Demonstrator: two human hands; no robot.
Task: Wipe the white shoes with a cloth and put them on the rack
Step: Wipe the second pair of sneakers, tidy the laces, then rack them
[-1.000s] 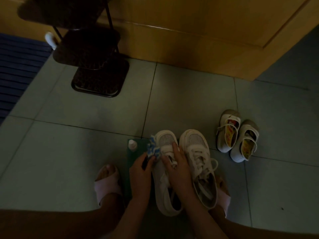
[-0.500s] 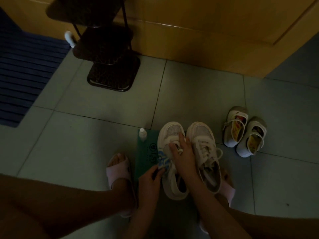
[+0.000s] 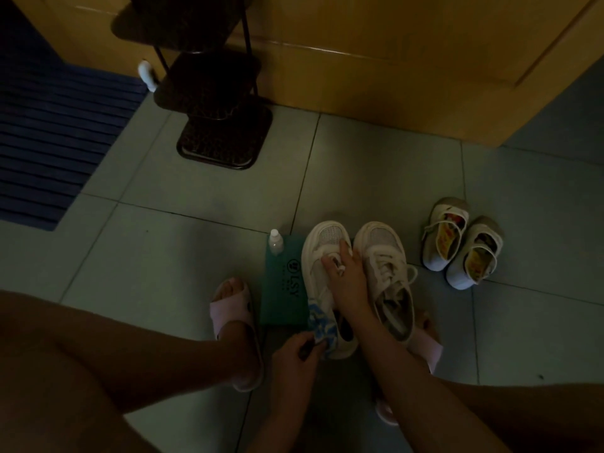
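Head view, dim light. Left hand (image 3: 294, 358) grips a blue-and-white cloth (image 3: 322, 325), fingers curled round it; the cloth is pressed against the outer side of a white shoe (image 3: 322, 246) near its heel. Right hand (image 3: 346, 279) lies over the top of that shoe, fingers curled onto the laces and holding it down. The other shoe (image 3: 382, 250) stands just beside it, touching or nearly so. Both are on the tile floor (image 3: 196, 230), toes pointing away from the person. A green box (image 3: 282, 289) lies flat on the floor against the held shoe's outer side, and a small bottle (image 3: 276, 240) stands upright on its far corner. A pair of small strap shoes (image 3: 457, 250) sits apart to the right, side by side. Dark rack (image 3: 222, 142) stands well apart, up and to the left, against a wooden door (image 3: 392, 76); contents of its shelves cannot be made out. A blue ribbed mat (image 3: 49, 142) lies left of the rack. The person crouches, and a pink slipper (image 3: 230, 308) is on the foot left of the box.
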